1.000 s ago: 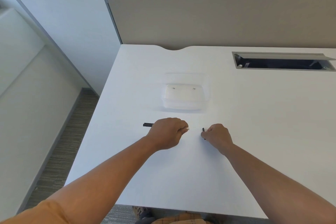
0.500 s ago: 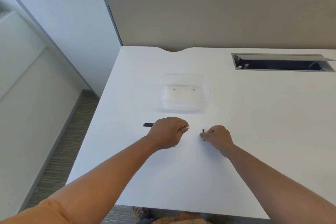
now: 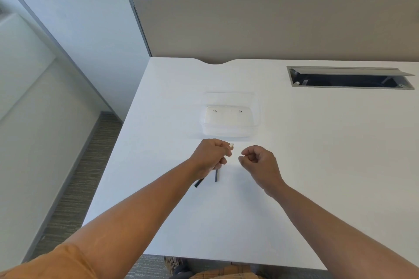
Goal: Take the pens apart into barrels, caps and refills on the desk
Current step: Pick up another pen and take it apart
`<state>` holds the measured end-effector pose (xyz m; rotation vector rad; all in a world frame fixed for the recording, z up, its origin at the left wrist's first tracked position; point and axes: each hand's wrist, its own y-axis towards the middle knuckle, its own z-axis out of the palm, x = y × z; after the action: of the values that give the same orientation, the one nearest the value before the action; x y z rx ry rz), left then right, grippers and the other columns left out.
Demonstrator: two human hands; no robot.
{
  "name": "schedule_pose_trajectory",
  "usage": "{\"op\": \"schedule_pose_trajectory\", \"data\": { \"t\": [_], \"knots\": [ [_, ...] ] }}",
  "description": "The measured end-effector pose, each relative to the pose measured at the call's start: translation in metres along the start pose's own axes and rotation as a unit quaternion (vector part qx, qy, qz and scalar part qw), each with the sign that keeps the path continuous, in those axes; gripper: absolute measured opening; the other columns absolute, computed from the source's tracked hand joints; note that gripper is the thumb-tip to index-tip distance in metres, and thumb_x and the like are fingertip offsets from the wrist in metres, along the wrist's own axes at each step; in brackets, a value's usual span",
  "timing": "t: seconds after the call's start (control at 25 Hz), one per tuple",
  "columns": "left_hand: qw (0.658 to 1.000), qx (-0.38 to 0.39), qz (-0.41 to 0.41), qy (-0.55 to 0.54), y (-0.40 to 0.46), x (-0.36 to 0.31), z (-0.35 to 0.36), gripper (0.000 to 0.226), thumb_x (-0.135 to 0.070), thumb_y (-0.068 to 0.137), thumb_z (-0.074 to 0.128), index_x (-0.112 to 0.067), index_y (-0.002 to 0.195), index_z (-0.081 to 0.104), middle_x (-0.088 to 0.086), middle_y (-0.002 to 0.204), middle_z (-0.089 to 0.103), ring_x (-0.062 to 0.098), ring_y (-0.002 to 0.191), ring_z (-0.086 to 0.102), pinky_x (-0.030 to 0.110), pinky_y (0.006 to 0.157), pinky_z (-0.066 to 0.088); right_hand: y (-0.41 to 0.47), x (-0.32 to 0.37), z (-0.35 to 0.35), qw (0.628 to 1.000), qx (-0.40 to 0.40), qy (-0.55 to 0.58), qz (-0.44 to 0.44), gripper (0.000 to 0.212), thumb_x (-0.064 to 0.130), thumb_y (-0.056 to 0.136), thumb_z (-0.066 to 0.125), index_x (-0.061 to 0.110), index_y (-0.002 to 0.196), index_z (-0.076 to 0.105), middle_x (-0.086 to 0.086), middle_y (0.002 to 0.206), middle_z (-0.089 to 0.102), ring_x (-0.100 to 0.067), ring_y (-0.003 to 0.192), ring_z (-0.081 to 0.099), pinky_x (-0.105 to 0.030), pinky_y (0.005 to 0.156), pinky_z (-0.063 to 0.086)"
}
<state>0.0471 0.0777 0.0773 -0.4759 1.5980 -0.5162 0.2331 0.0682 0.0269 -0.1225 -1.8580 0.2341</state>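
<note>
Head view: left hand (image 3: 209, 157) grips two dark pen pieces (image 3: 216, 175)

A clear rectangular plastic container (image 3: 230, 118) sits just beyond the hands; a grey-framed cable hatch (image 3: 349, 78) lies farther off to their right.

I see bare desk (image 3: 328, 165) wide open across the right half of the frame. At centre, just above my hands, a clear plastic container (image 3: 230, 115) blocks the way forward. The open cable hatch (image 3: 349, 79) sits upper right, and a partition panel (image 3: 272, 29) closes the far edge.
</note>
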Motion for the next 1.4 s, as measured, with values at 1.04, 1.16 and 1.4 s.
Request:
{"op": "schedule_pose_trajectory", "data": {
  "t": [1.04, 1.16, 1.4],
  "knots": [
    [1.0, -0.017, -0.007, 0.021, 0.006, 0.022, 0.011, 0.014, -0.026, 0.094, 0.066, -0.014, 0.099, 0.071, 0.007, 0.093, 0.074, 0.012, 0.063, 0.066, 0.022, 0.058, 0.049, 0.01, 0.013, -0.001, 0.93, 0.016, 0.345, 0.125, 0.006, 0.014, 0.098, 0.066, 0.019, 0.096, 0.069, 0.0, 0.095, 0.077, -0.014, 0.081, 0.071, -0.026, 0.07, 0.055],
    [0.965, -0.093, 0.086, 0.228, 0.013, 0.033, -0.004, 0.024, -0.022, 0.098, 0.054, -0.021, 0.117, 0.068, 0.001, 0.123, 0.068, 0.013, 0.1, 0.063, 0.031, 0.086, 0.052, 0.017, 0.01, -0.004, 0.942, 0.001, 0.316, 0.109, 0.009, 0.01, 0.1, 0.061, 0.014, 0.093, 0.065, -0.006, 0.095, 0.077, -0.02, 0.081, 0.073, -0.026, 0.07, 0.059],
    [0.816, 0.01, 0.03, 0.578, 0.03, 0.048, -0.036, 0.088, -0.018, 0.087, 0.064, -0.036, 0.159, 0.015, -0.002, 0.17, -0.001, 0.034, 0.155, -0.003, 0.055, 0.119, 0.022, 0.027, -0.001, 0.003, 0.985, -0.012, 0.161, 0.06, 0.012, 0.014, 0.099, 0.064, 0.002, 0.102, 0.06, -0.01, 0.085, 0.074, -0.022, 0.074, 0.071, -0.043, 0.081, 0.057]
  ]
}}
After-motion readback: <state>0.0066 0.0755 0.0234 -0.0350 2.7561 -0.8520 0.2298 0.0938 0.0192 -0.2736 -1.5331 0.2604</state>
